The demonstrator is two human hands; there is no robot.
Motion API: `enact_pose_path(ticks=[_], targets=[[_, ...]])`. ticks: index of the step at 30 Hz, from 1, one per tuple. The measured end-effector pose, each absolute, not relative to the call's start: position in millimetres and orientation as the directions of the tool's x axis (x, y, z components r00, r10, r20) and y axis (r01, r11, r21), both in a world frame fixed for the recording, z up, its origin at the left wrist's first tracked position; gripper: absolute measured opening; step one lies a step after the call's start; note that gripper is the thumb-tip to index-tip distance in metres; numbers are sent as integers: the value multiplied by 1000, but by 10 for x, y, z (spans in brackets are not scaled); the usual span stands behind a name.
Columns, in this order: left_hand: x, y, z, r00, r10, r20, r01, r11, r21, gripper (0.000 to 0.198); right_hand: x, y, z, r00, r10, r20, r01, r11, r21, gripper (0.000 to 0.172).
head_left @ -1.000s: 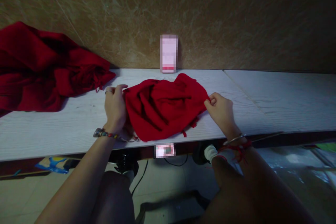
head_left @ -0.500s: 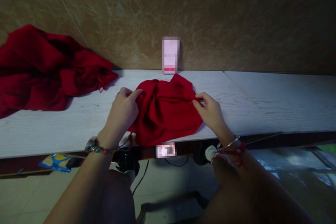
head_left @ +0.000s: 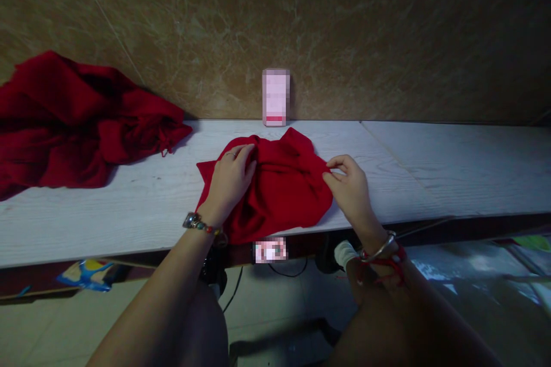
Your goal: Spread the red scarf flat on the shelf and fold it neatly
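A crumpled red cloth [head_left: 284, 189] lies on the white wooden table [head_left: 129, 206], near its front edge. My left hand [head_left: 230, 178] rests on top of the cloth's left part, fingers curled into the fabric. At the cloth's right edge my right hand [head_left: 350, 189] pinches the fabric between thumb and fingers. A beaded bracelet sits on my left wrist, and a metal bangle with red string on my right wrist.
A larger heap of red cloth [head_left: 81, 120] lies at the table's far left. A small pink upright object [head_left: 275, 96] stands against the brown marbled wall behind the cloth. Below the table are cables, a blue item on the floor [head_left: 86, 274] and my knees.
The spread cloth has been gathered inward. My left hand moved right, from the cloth's left edge onto its top. My right hand drew in leftward with the right edge.
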State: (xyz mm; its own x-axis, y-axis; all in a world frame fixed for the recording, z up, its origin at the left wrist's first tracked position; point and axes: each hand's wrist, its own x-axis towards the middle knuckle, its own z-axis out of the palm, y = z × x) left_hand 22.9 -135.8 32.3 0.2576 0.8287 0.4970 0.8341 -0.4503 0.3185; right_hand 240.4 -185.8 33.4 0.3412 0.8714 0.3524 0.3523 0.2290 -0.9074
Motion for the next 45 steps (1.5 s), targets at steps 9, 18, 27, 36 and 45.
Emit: enact_pose_path(ticks=[9, 18, 27, 36, 45], targets=[[164, -1486, 417, 256, 888, 381, 912, -353, 211, 43, 2510, -1781, 220, 63, 871, 487, 750, 281, -599, 32], [195, -1519, 439, 250, 897, 365, 938, -318, 139, 47, 2326, -1810, 397, -12, 769, 639, 743, 435, -509, 27], [220, -1470, 395, 301, 810, 503, 861, -458, 223, 32, 2305, -1753, 340, 36, 801, 597, 698, 408, -588, 42], [677, -928, 717, 324, 873, 366, 892, -411, 191, 39, 2339, -1768, 398, 170, 796, 580, 707, 312, -635, 21], [672, -885, 524, 306, 905, 294, 930, -351, 113, 29, 2531, -1721, 246, 44, 858, 512, 787, 286, -547, 36]])
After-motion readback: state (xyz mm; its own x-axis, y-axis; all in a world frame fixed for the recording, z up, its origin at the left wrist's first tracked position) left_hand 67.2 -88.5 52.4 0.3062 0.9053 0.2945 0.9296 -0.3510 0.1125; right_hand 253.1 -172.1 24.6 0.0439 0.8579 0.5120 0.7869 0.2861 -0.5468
